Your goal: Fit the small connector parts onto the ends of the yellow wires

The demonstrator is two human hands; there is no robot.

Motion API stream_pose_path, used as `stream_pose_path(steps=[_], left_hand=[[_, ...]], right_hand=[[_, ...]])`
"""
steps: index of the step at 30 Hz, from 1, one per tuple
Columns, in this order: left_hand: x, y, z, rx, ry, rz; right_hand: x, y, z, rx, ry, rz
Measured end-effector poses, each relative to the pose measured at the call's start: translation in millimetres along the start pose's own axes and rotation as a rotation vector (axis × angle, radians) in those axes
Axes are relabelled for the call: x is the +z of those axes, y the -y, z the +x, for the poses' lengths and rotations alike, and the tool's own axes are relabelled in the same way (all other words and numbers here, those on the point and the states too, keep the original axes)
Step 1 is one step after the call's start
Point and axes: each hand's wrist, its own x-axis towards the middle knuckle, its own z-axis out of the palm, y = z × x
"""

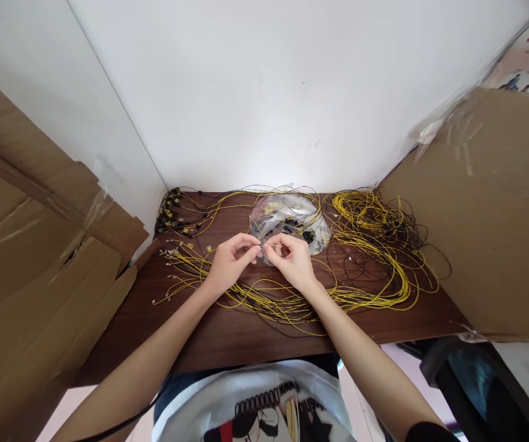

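My left hand (232, 261) and my right hand (292, 261) meet fingertip to fingertip over the middle of the table. A tiny dark piece, too small to name, shows at the pinched fingertips of my left hand. In the closed fingers of my right hand is a thin yellow wire, mostly hidden by them. Just behind both hands lies a clear plastic bag (322, 230) with small black and yellowish parts in it. Under my wrists runs a long bundle of yellow and black wires (287, 310), with small pale tips at its left end.
Wires with black and yellow connectors (172, 215) lie at the back left of the brown table (191, 350). A tangled wire coil (366, 212) is at the back right. Cardboard walls (38, 258) flank the table, and a white wall (269, 92) stands behind.
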Motion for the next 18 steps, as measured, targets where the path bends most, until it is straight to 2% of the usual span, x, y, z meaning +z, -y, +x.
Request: stream_pose_path(steps=[6,12,18], left_hand=[[-0.8,6.4,0.4,-0.009,-0.040,0.009],[0.3,0.3,-0.1,-0.049,-0.047,0.014],[-0.3,0.3,-0.1,-0.027,-0.044,0.040]], right_hand=[[-0.2,-0.6,-0.4,0.002,0.007,-0.024],[0.1,-2.1,-0.1,0.007,0.015,-0.011],[0.6,-3.7,0.3,0.037,0.051,0.039]])
